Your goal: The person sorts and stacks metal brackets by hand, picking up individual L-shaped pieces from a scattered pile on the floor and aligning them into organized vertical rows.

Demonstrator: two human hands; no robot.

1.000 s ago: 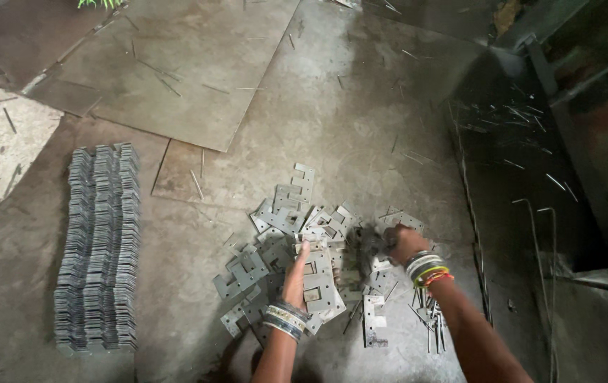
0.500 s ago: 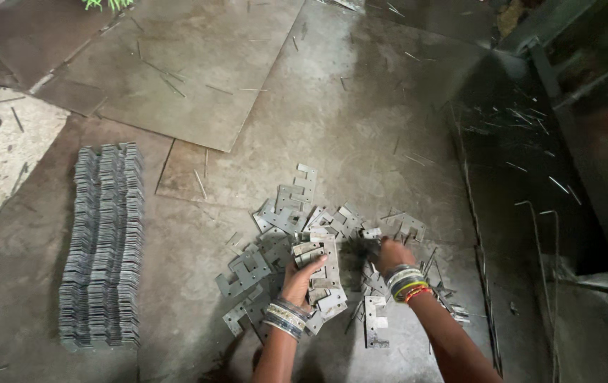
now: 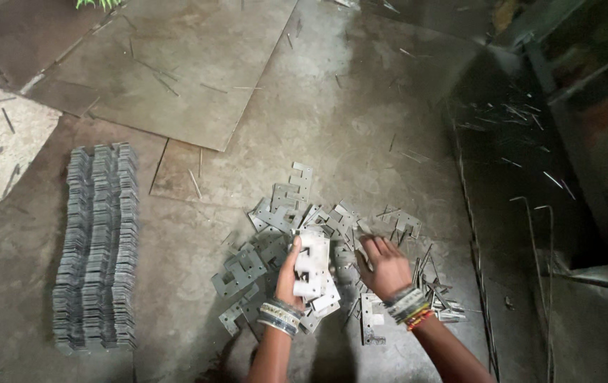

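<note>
On the concrete floor [image 3: 361, 120], low centre of view, lies a loose heap of notched metal plates [image 3: 275, 213], flat grey stampings with square cut-outs, overlapping at all angles. Left hand [image 3: 291, 273] holds a small stack of plates [image 3: 313, 264] upright above the heap: thumb along the near left edge, fingers curled behind it and hidden, so the stack sits clamped between them. Right hand [image 3: 383, 264] is just beside the stack, not touching it; fingers spread wide and pointing down over the heap's right side, palm empty. Bangles on both wrists. Thin metal rods [image 3: 428, 284] lie scattered close by the right hand. Well apart to the left, rows of stacked plates [image 3: 98, 248] stand on edge, packed tight in long parallel lines. Large flat metal sheets [image 3: 176, 57] lie beyond.
</note>
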